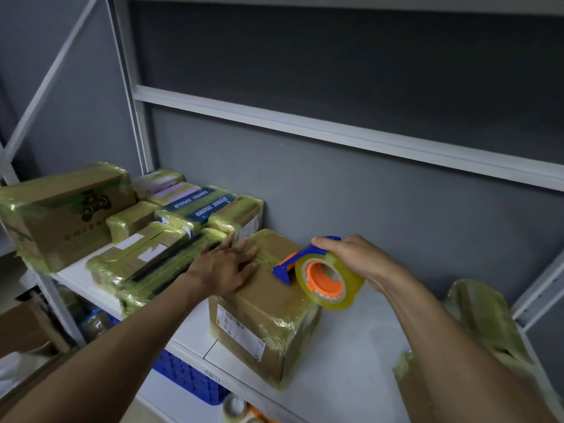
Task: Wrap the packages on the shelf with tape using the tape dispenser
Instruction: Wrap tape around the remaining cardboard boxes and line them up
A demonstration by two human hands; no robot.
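A brown cardboard package (268, 312) with yellowish tape on its edges and a white label on its front stands in the middle of the white shelf (351, 355). My left hand (227, 265) lies flat on the package's top, fingers straight. My right hand (357, 254) grips the blue handle of the tape dispenser (317, 273), which carries a yellowish tape roll on an orange hub. The dispenser's blue front edge touches the top of the package, just right of my left hand.
Several taped packages (143, 227) crowd the shelf's left side, a large one (64, 215) at the far left. Another taped package (485, 322) sits at the right beside my right forearm. A blue crate (189, 380) and a spare tape roll (233, 409) lie below. White shelf posts (131, 96) rise at left.
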